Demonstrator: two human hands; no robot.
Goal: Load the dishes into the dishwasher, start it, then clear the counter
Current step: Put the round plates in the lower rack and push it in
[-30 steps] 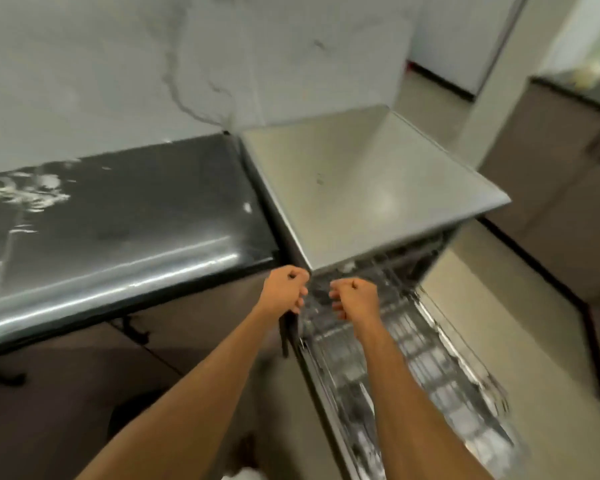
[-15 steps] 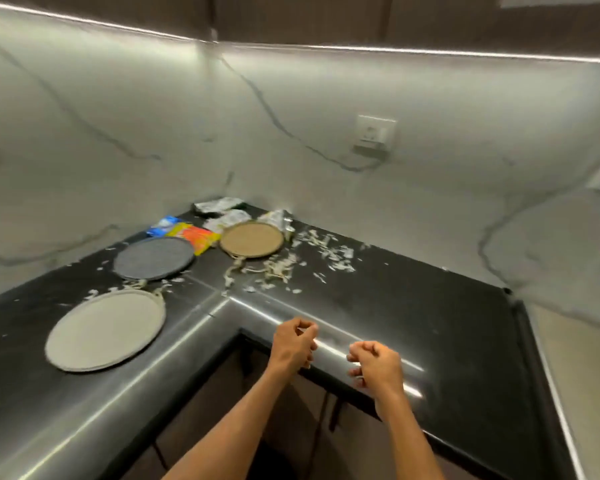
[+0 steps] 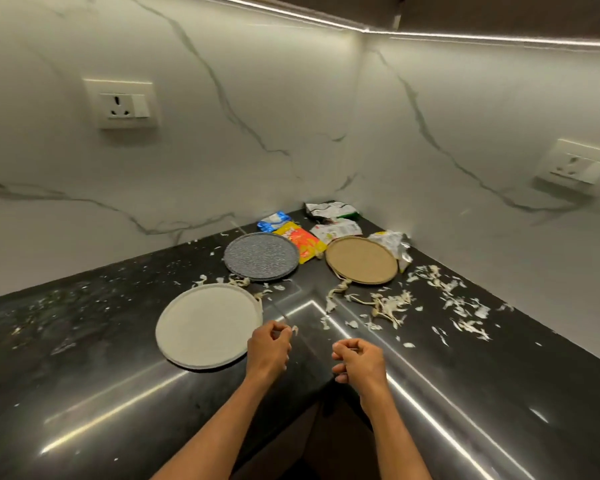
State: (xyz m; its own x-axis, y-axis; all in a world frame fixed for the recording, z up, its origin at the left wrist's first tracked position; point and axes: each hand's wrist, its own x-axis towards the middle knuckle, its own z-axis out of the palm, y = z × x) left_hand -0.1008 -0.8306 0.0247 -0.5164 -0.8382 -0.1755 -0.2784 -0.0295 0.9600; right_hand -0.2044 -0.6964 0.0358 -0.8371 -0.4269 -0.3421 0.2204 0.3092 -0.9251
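Observation:
Three plates lie flat on the black corner counter: a pale grey plate nearest me, a dark speckled grey plate behind it, and a tan plate to the right. My left hand hovers just right of the pale plate's rim, fingers curled loosely with nothing in them. My right hand hangs over the counter's inner corner, also loosely curled and empty. The dishwasher is out of view.
Crumpled snack wrappers and foil packets sit in the back corner behind the plates. White peel scraps are strewn across the counter to the right. Marble walls carry wall sockets on both sides.
My view has swung left from the open dishwasher to the counter corner. The plates now lie closer and my hands have come forward over the counter, fingers loosening from fists.

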